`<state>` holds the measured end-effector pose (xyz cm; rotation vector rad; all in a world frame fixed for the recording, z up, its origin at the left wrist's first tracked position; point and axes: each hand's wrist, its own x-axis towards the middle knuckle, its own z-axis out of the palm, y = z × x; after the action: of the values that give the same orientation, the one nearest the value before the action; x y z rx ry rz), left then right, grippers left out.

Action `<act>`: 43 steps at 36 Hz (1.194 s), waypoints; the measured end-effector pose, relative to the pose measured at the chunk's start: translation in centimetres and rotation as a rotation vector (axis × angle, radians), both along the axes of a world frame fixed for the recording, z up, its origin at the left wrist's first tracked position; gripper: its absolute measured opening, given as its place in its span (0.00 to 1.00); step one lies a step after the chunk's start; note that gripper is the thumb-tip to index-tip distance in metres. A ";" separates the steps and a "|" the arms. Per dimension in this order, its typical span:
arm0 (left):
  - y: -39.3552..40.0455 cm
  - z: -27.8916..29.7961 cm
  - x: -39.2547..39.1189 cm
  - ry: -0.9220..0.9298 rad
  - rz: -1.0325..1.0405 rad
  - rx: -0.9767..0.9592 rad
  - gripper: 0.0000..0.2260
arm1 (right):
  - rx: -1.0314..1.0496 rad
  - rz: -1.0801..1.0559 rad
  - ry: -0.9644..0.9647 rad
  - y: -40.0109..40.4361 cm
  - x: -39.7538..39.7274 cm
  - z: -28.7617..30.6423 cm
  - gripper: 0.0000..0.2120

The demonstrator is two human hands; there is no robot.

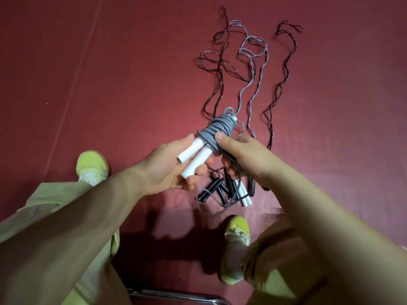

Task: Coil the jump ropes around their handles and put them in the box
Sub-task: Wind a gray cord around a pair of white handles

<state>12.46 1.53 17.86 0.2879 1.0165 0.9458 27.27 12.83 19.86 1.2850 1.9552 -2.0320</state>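
Left hand (169,166): fingers curled under the two white handles (193,158), holding them side by side.
Right hand (240,155): thumb pressed on the grey rope coil (217,130), fingers curled round a loose bit of rope below it.
Rope in the hands: one grey jump rope, wound many times round the top part of its two white handles. A small loop sticks out at the top of the coil. The bottom ends of the handles are bare.
Ropes on the floor (110,73): past the hands, long wavy ropes lie stretched out away from the person. I count about three dark ropes (278,91) and one grey rope on the floor (251,89), but they cross each other, so the count is not sure.
Handles on the floor: just under the hands lies a pile of black handles (214,190), about four or more, and one pair of white handles on the floor (244,197).
Shoes: two yellow-green shoes, the left shoe (92,166) beside the left hand and the right shoe (235,245) below the right hand.
Box: cannot see it.
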 end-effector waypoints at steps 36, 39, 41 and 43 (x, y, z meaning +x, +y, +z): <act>-0.2 -1.9 0.3 0.950 -0.135 0.045 0.13 | -0.216 -0.079 -0.157 -0.7 -0.5 -0.8 0.19; -0.1 -2.1 0.3 0.938 -0.108 0.044 0.14 | -0.160 -0.074 -0.147 -0.9 -0.6 -0.8 0.19; -0.1 -2.2 0.3 0.973 -0.097 0.051 0.14 | -0.127 -0.070 -0.133 -1.0 -0.6 -0.7 0.20; -0.2 -2.3 0.2 1.019 -0.092 0.060 0.13 | -0.102 -0.059 -0.113 -1.2 -0.7 -0.6 0.24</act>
<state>12.69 1.38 15.58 0.9130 1.8761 0.7272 26.55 11.64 19.31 1.4168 1.7625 -2.0079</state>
